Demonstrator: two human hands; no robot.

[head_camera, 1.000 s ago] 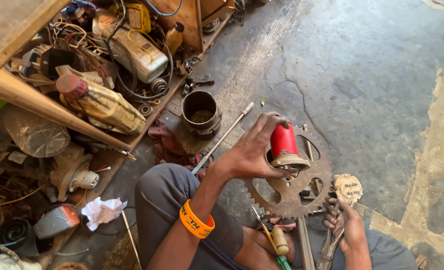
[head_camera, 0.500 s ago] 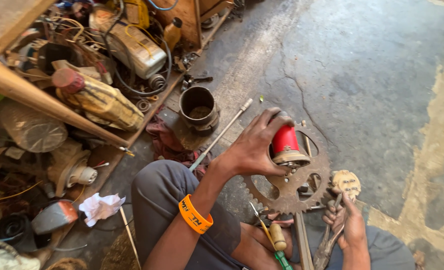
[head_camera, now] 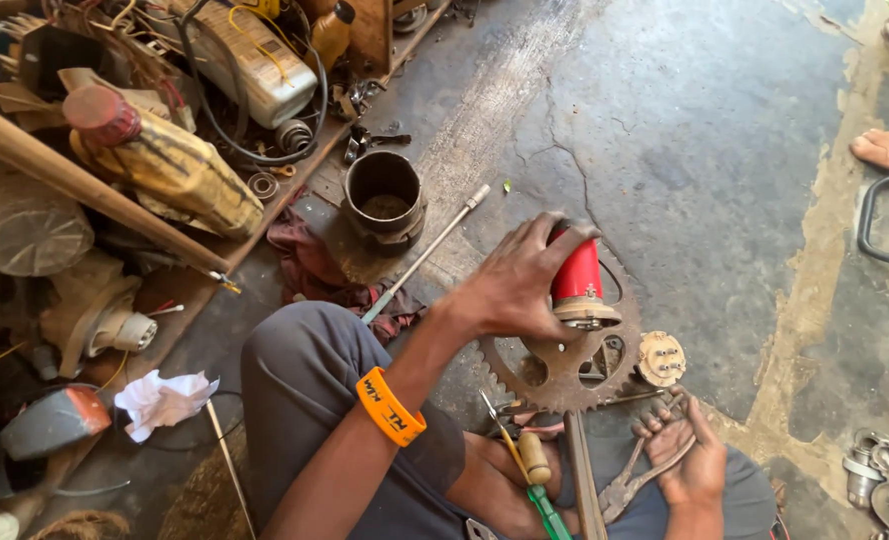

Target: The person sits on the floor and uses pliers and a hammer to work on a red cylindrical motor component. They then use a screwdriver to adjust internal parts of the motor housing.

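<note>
The left hand (head_camera: 510, 290) clamps the red cylinder (head_camera: 577, 275) standing on the rusty sprocket (head_camera: 555, 375) on the concrete floor (head_camera: 685, 150), while the right hand (head_camera: 690, 465) holds pliers (head_camera: 630, 482); the sprocket looks heavy, stiff and sharp-toothed, best gripped through its centre holes.

Floor (head_camera: 685, 130): cracked, stained grey concrete.
Metal pot (head_camera: 383, 200): on the floor.
Rod (head_camera: 427, 252): just right of the pot.
Sprocket (head_camera: 565, 365): lower right of the pot.
Crumpled paper (head_camera: 165, 400): lower left of the pot.
</note>
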